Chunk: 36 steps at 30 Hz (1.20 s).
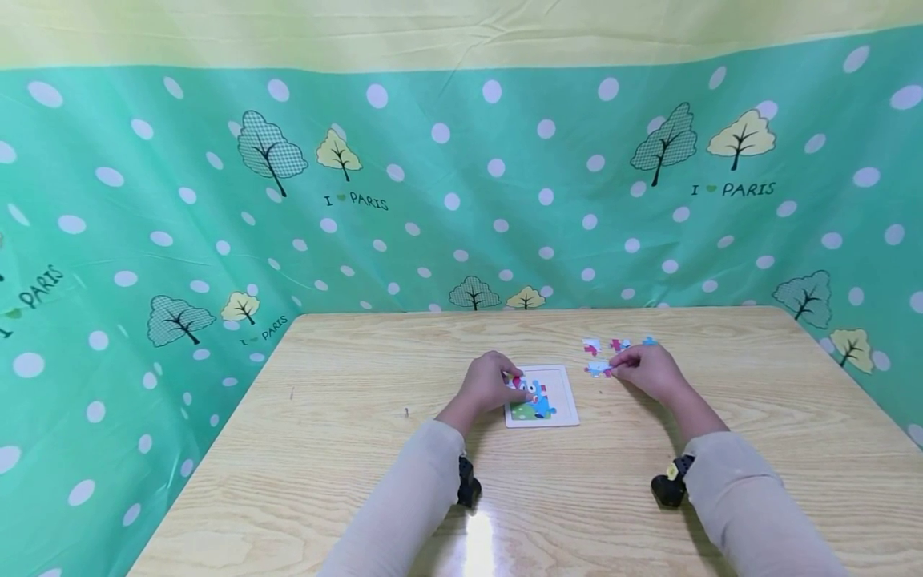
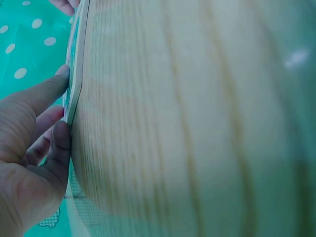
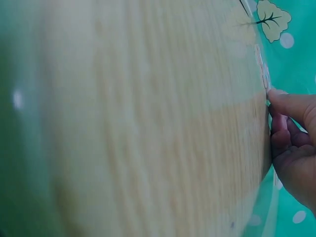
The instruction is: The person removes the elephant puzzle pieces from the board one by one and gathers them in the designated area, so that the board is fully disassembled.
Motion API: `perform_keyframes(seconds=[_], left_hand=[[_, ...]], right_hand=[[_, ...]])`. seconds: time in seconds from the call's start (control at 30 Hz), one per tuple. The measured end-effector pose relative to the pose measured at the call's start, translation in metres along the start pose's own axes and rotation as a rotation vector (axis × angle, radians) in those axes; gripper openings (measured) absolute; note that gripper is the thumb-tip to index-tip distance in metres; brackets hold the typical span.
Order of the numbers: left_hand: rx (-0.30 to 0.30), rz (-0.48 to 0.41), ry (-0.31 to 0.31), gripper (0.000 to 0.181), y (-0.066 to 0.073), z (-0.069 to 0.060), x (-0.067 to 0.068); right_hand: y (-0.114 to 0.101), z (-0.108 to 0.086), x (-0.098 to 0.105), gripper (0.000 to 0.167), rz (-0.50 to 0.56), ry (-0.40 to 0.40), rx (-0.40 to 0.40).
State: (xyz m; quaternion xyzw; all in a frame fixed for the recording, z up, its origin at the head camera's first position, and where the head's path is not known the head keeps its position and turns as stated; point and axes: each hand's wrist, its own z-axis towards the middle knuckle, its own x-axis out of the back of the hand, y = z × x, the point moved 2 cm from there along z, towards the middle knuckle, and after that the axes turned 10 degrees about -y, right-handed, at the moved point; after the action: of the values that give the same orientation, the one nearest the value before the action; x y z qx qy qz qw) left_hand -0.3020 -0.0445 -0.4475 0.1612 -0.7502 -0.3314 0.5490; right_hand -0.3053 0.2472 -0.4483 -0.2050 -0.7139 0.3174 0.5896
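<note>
In the head view, a square, white-rimmed puzzle tray [image 1: 566,405] lies on the pale wood-grain tabletop [image 1: 324,481], nearer its far edge than its near one. The person's left hand [image 1: 489,385] rests over the tray's left side, thumb and fingers apart on the colourful joined pieces [image 1: 534,407]; too heavy a press or a sideways drag could unseat them. Toward the far right corner, the right hand [image 1: 649,371] seems to pinch a flat, white-and-blue jigsaw piece [image 1: 597,369]. Three other loose pieces [image 1: 591,346] lie just beyond, so a careless knuckle could scatter them.

From the left wrist, thumb and forefinger stand apart; a slip there might skew the tray.

From the right wrist, thumb and forefinger close together at a thin edge; such a shallow hold could let the piece drop.
</note>
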Motion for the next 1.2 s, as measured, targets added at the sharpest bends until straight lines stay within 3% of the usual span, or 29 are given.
perform_keyframes(seconds=[0.27, 0.83, 1.2], left_hand=[[-0.005, 0.008, -0.001, 0.036, 0.001, -0.001, 0.001], [0.005, 0.018, -0.007, 0.036, 0.001, -0.001, 0.0], [-0.072, 0.032, -0.055, 0.044, -0.003, -0.004, 0.002]], right_hand=[[-0.001, -0.005, 0.0, 0.03, 0.116, 0.006, 0.013], [-0.011, -0.014, 0.005, 0.035, 0.242, 0.022, 0.028], [-0.027, -0.018, 0.002, 0.034, 0.246, 0.007, 0.074]])
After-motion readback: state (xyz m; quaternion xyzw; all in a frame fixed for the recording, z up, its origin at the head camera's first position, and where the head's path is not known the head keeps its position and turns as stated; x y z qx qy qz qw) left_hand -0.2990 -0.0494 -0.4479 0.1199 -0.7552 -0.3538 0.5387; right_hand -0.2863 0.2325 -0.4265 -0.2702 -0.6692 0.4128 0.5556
